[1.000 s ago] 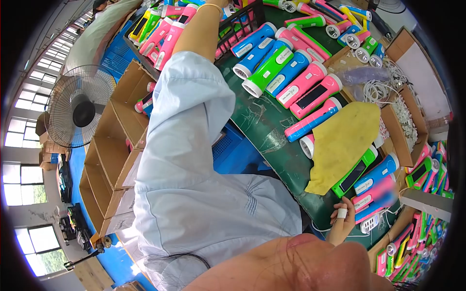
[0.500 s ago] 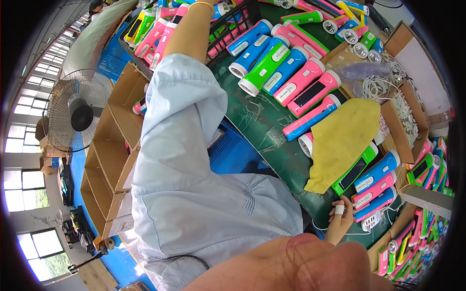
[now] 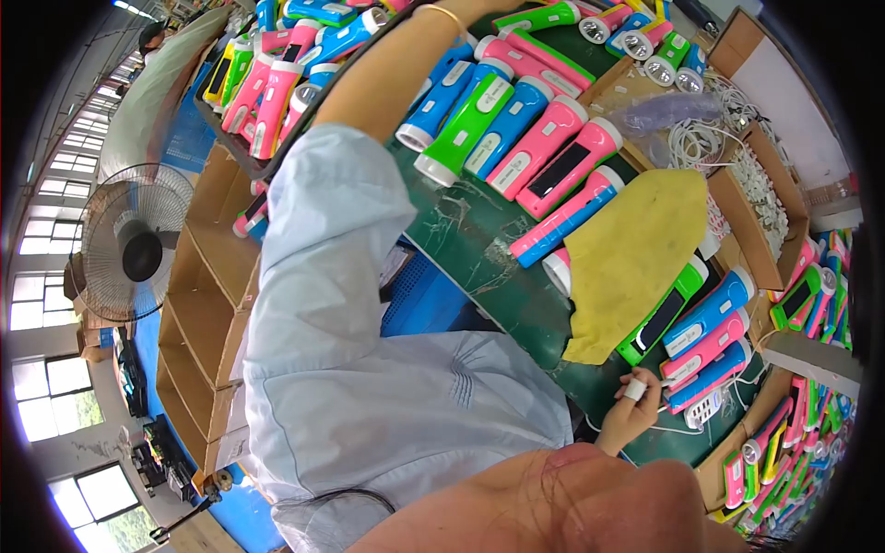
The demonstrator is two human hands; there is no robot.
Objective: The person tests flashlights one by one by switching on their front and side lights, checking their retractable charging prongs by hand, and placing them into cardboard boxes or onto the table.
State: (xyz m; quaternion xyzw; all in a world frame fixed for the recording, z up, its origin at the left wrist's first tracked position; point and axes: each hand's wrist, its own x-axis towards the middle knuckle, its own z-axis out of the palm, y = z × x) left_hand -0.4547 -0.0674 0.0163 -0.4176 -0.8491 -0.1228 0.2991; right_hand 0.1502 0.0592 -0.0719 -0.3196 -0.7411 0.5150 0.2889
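Observation:
My left hand (image 3: 477, 8) reaches to the top edge, a thin band round its wrist. Its fingers are mostly cut off, so what they touch is hidden. Close by lies a green flashlight (image 3: 537, 18), and below it stretches a row of flashlights, including a green one (image 3: 468, 124) and a pink one with a dark panel (image 3: 570, 170). My right hand (image 3: 632, 410), fingers curled in and one wrapped in white tape, rests at the near end of a green flashlight (image 3: 662, 313). Nothing shows in it. A yellow cloth (image 3: 636, 253) lies beside that flashlight, partly over another.
A dark crate of flashlights (image 3: 318, 97) stands at the upper left. Cardboard dividers (image 3: 198, 309) and a fan (image 3: 138, 249) are at the left. On the green table (image 3: 461, 240) sit a box of small white parts (image 3: 761, 198), white cables (image 3: 693, 143) and a power strip (image 3: 704, 410).
My left forearm has swung right, from beside the crate to over the flashlights on the table, bringing part of the hand into view. My right hand stays low beside the green flashlight, fingers curled.

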